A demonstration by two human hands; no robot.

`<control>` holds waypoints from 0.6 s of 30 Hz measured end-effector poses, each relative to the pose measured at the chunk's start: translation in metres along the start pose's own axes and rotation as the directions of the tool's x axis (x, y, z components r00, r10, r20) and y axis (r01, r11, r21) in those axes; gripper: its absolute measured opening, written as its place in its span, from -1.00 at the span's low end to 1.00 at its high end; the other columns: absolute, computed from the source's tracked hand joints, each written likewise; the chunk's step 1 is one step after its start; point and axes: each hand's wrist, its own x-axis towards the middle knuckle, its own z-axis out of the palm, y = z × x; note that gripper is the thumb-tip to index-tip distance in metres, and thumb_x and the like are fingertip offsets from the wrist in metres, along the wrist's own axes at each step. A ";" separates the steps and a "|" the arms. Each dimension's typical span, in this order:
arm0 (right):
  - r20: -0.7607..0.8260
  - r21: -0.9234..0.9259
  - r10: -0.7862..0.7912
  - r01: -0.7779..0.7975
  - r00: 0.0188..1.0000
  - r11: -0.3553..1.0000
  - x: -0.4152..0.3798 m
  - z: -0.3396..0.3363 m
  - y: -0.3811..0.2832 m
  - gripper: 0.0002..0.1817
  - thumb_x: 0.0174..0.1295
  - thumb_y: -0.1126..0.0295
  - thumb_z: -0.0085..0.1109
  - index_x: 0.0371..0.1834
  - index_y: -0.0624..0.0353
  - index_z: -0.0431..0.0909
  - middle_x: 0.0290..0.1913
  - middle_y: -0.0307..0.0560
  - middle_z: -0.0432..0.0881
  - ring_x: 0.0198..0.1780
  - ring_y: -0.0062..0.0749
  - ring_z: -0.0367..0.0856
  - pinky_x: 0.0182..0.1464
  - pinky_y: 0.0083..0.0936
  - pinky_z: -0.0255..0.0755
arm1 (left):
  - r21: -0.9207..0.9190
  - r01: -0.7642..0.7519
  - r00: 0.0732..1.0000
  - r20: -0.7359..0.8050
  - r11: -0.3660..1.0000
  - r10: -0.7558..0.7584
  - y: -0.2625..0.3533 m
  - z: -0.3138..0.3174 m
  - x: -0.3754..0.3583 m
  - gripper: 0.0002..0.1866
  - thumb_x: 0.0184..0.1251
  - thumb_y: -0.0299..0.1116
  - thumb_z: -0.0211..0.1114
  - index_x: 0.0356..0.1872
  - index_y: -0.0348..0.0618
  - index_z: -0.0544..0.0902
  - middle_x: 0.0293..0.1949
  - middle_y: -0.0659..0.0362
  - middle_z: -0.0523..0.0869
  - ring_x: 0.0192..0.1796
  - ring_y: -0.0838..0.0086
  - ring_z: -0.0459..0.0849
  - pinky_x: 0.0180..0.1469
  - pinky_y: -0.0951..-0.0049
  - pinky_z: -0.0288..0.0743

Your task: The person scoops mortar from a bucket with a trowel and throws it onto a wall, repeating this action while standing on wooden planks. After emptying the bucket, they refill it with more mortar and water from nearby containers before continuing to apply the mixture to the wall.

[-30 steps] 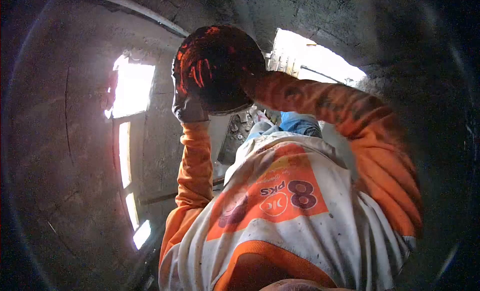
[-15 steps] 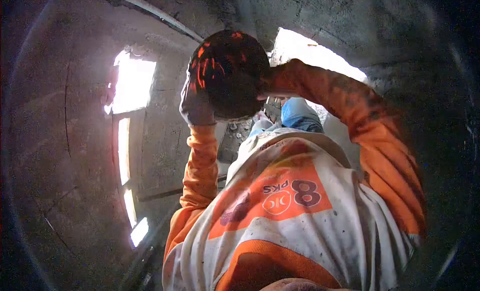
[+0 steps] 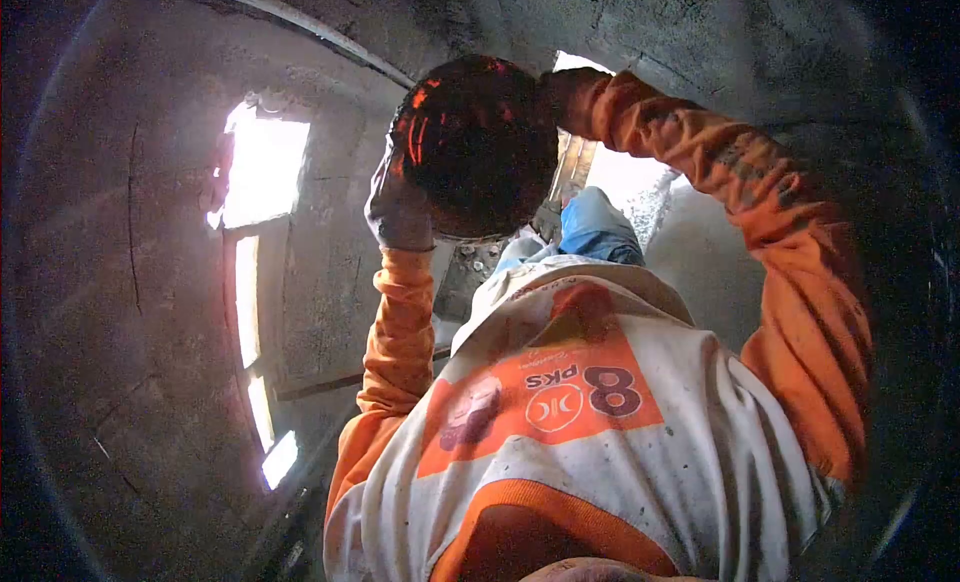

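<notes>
A round dark object (image 3: 480, 152) with orange-red streaks on its left side is held up in front of me. My left hand (image 3: 402, 207), in a pale glove, grips its lower left side. At its upper right edge is my right hand (image 3: 572, 100), which is in deep shadow. The fingers of that hand cannot be made out, so whether it grips the object is unclear. Both arms are raised in orange sleeves.
Rough grey walls (image 3: 180, 312) surround me, with a bright window opening (image 3: 265, 172) on the left. Another bright opening (image 3: 625, 182) is behind the right arm. A pipe (image 3: 300, 20) runs along the top left. My blue-clad leg (image 3: 598, 227) shows below the object.
My right hand has moved up along the right side of the round object, and the right elbow has swung outward. The object has shifted slightly right. My left hand remains at its side.
</notes>
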 end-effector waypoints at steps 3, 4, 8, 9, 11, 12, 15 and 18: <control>-0.006 0.061 0.013 -0.013 1.000 0.998 -0.012 0.002 0.007 -0.63 0.19 0.11 -0.22 -0.11 0.11 0.39 -0.28 0.09 0.53 -0.20 -0.10 0.51 -0.18 -0.27 0.39 | 0.461 -0.241 0.970 0.121 0.854 0.209 0.009 0.013 0.009 -0.58 0.00 -0.57 0.03 -0.01 -0.21 0.42 -0.11 0.01 0.52 -0.09 0.30 0.52 -0.03 0.46 0.37; 0.002 0.106 0.020 -0.020 1.000 0.994 -0.019 0.011 0.007 -0.63 0.19 0.11 -0.21 -0.11 0.11 0.39 -0.28 0.09 0.53 -0.20 -0.10 0.51 -0.18 -0.27 0.39 | 0.526 -0.185 0.983 0.108 0.830 0.150 0.030 0.024 0.011 -0.64 0.00 -0.54 0.05 -0.08 -0.18 0.48 -0.14 0.02 0.53 -0.09 0.27 0.52 -0.02 0.45 0.35; 0.079 0.365 0.010 -0.038 0.997 0.930 -0.044 0.073 -0.003 -0.63 0.18 0.10 -0.21 -0.11 0.10 0.39 -0.28 0.08 0.54 -0.20 -0.10 0.51 -0.18 -0.26 0.39 | 0.325 -0.242 0.970 0.048 0.914 0.240 0.022 0.046 0.008 -0.75 0.01 -0.44 0.12 -0.22 -0.11 0.57 -0.13 0.01 0.53 -0.09 0.24 0.52 -0.05 0.43 0.38; 0.099 0.443 -0.008 -0.037 0.995 0.896 -0.052 0.089 -0.010 -0.63 0.18 0.10 -0.21 -0.11 0.10 0.40 -0.28 0.08 0.54 -0.20 -0.10 0.51 -0.18 -0.26 0.39 | 0.328 -0.240 0.970 0.043 0.914 0.239 0.022 0.044 0.009 -0.75 0.01 -0.44 0.12 -0.22 -0.11 0.57 -0.13 0.01 0.53 -0.09 0.24 0.52 -0.05 0.43 0.38; 0.126 0.558 -0.025 -0.049 0.992 0.828 -0.069 0.101 -0.014 -0.63 0.18 0.10 -0.20 -0.11 0.10 0.40 -0.29 0.08 0.54 -0.20 -0.11 0.51 -0.18 -0.26 0.39 | 0.392 -0.175 0.982 0.132 0.903 0.133 0.016 0.035 0.012 -0.70 0.02 -0.45 0.11 -0.15 -0.10 0.54 -0.12 0.01 0.52 -0.09 0.22 0.51 -0.01 0.44 0.35; 0.131 0.579 -0.023 -0.057 0.991 0.813 -0.076 0.098 -0.012 -0.63 0.18 0.10 -0.20 -0.12 0.10 0.40 -0.29 0.08 0.54 -0.20 -0.11 0.52 -0.18 -0.26 0.39 | 0.325 -0.189 0.979 0.135 0.927 0.152 0.014 0.027 0.012 -0.65 0.04 -0.49 0.07 -0.07 -0.14 0.49 -0.12 0.06 0.52 -0.08 0.30 0.51 0.01 0.48 0.32; 0.072 0.428 0.071 -0.095 0.995 0.899 -0.094 0.088 0.009 -0.64 0.17 0.09 -0.18 -0.14 0.10 0.41 -0.30 0.08 0.54 -0.21 -0.11 0.52 -0.19 -0.26 0.39 | -0.267 0.242 0.970 0.038 0.933 -0.241 -0.008 0.023 -0.001 -0.59 0.01 -0.59 0.02 -0.02 -0.20 0.45 -0.14 0.14 0.54 -0.09 0.42 0.50 -0.01 0.54 0.32; -0.054 0.186 0.299 -0.285 0.953 0.940 -0.089 0.131 0.053 -0.62 0.10 0.06 -0.08 -0.28 0.15 0.47 -0.32 0.09 0.55 -0.27 -0.06 0.53 -0.21 -0.24 0.37 | -0.728 0.300 0.918 0.045 0.616 -0.395 -0.030 0.041 -0.010 -0.63 0.02 -0.59 0.06 -0.05 -0.33 0.44 -0.21 0.16 0.57 -0.21 0.50 0.52 -0.13 0.55 0.39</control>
